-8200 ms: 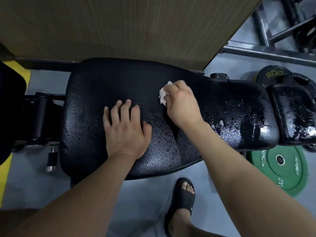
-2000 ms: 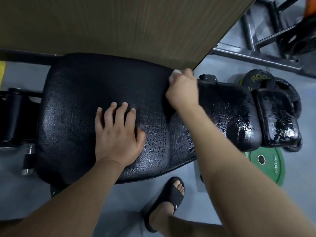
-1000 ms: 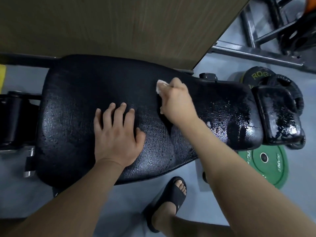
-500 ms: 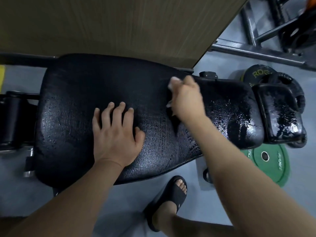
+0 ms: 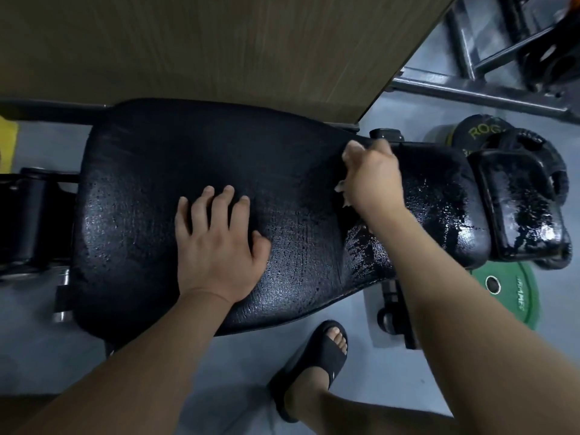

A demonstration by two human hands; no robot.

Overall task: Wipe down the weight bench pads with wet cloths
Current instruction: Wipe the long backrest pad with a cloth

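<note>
Dim light, glare on the wet bench pad (image 5: 452,227), blurred, warped edges.

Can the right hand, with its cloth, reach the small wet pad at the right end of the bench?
Probably yes. The right hand grips the cloth on the large pad, and only bare wet padding lies between it and the small pad. The left hand rests flat, out of the way.

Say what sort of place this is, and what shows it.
Most likely a gym: a black cracked-vinyl padded weight bench, a round green rubber weight plate on the floor, and a grey steel rack frame.
</note>
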